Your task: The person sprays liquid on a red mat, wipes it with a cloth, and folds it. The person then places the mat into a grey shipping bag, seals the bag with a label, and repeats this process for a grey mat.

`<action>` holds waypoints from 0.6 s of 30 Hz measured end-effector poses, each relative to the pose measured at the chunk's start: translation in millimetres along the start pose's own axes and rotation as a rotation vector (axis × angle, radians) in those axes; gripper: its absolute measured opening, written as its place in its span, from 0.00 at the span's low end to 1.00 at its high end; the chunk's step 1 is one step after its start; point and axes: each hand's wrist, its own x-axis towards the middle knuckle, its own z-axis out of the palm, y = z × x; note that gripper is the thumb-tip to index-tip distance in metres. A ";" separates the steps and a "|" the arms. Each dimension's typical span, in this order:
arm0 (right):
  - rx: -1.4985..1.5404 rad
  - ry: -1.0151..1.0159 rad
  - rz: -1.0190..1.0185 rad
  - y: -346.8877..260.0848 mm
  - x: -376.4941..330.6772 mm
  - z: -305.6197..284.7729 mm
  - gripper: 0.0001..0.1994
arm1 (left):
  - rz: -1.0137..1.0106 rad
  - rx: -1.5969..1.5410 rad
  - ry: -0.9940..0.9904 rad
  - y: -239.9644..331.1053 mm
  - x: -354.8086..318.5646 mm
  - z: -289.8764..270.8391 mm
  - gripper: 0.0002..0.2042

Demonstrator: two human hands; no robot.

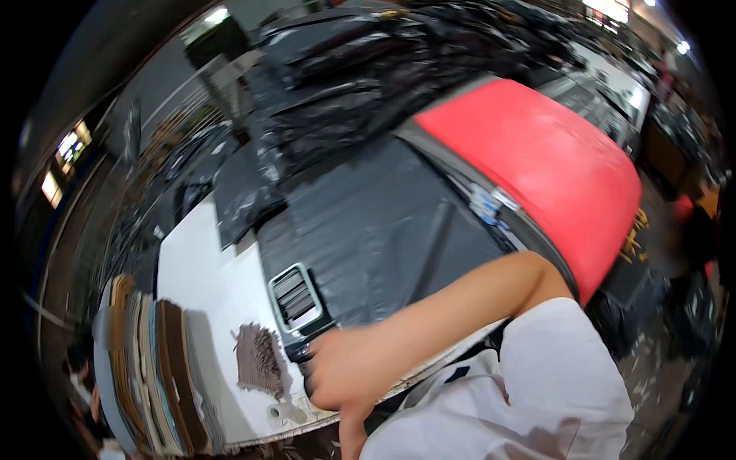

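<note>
My right hand reaches in from the lower right, its fingers curled at a small black object at the table's near edge. Blur and the hand itself hide most of that object. Just beyond lies a rectangular holder with a pale green rim and dark strips inside. Below the right hand, a narrow piece of bare skin shows, probably my left hand; its fingers are hidden. Left of the hands are a grey-brown shaggy fabric piece and a small white roll.
Curved fabric-covered pieces stand in a row at the left of the white table. Black plastic sheeting covers the middle. Behind rise stacked black-wrapped bundles. At right, a large red panel lies beside a clear-and-blue item.
</note>
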 end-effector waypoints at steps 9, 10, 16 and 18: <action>-0.433 0.436 1.834 62.5 -400.4 154.8 0.32 | 0.148 0.386 -0.549 56.5 81.7 89.3 0.13; -0.444 0.397 1.813 59.8 -409.1 169.1 0.34 | 0.190 0.445 -0.617 67.9 96.8 108.2 0.13; -0.430 0.320 1.715 53.8 -409.0 171.7 0.39 | 0.801 0.610 -0.521 104.4 237.4 243.3 0.17; -0.360 0.420 1.586 49.1 -419.4 169.8 0.37 | 0.774 0.654 -0.261 104.5 290.2 283.8 0.17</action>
